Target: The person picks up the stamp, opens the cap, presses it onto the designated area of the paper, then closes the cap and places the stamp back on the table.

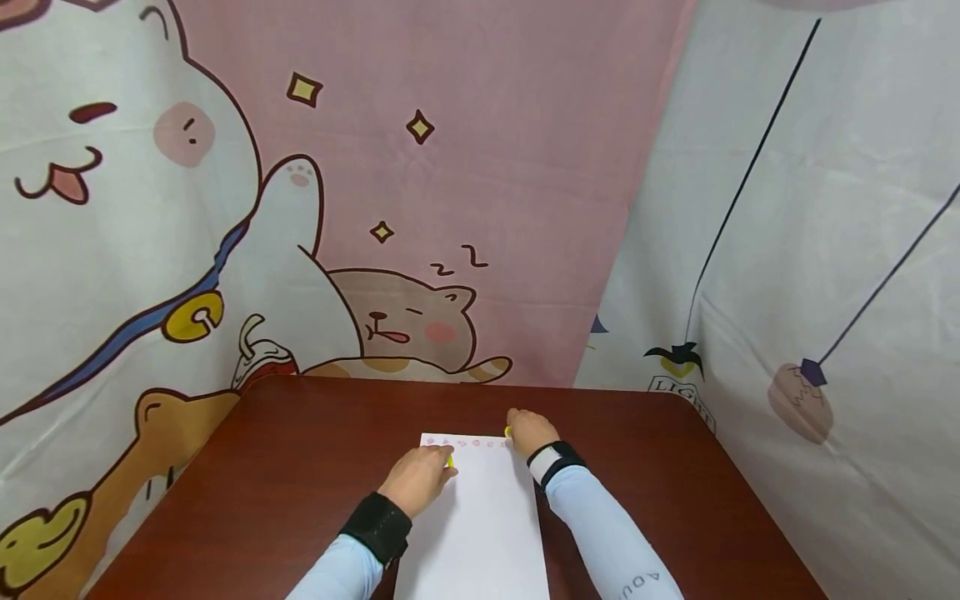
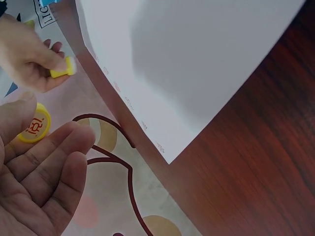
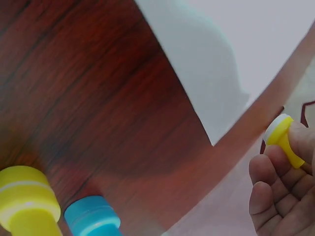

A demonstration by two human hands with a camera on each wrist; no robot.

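A white sheet of paper [image 1: 480, 525] lies on the table, with a row of small faint red prints [image 1: 465, 443] along its far edge. My right hand [image 1: 532, 433] is at the sheet's far right corner and pinches a small yellow stamp [image 3: 281, 136] by its handle, its white end uncovered. My left hand [image 1: 417, 481], over the left part of the sheet, holds a round yellow cap [image 2: 34, 124] with a red pattern on its face between thumb and fingers. The cap is mostly hidden by the fingers in the head view.
Beyond the right hand, a second yellow stamp [image 3: 29, 199] and a blue stamp [image 3: 93, 216] stand on the brown table [image 1: 315, 467]. A printed cloth [image 1: 487, 167] with cartoon animals hangs behind the table's far edge.
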